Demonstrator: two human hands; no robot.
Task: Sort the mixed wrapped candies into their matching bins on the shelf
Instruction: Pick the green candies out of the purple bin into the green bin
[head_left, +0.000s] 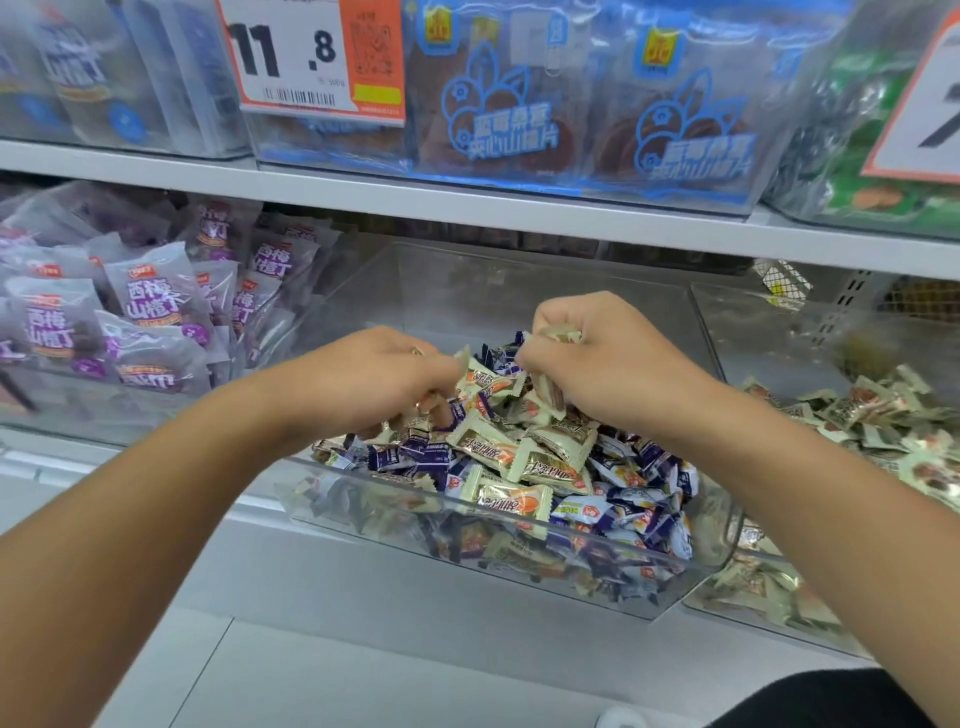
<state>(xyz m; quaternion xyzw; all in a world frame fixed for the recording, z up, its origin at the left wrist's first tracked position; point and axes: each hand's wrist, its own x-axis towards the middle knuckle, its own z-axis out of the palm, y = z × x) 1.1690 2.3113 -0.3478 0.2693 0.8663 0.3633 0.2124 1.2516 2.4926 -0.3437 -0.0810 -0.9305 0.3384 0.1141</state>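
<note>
Head view looks down on a clear middle bin (691, 577) heaped with mixed candies (519, 467), cream wrappers among purple ones. Both hands are in the pile: the left hand (363, 379) curls its fingers around some cream candies, and the right hand (597, 358) clutches several more (one pokes out above its fingers). A right bin (769, 618) holds only cream wrappers.

Both forearms are bare, no sleeves in view. Left hand (363, 379) and right hand (597, 358) wear no gloves.
</note>
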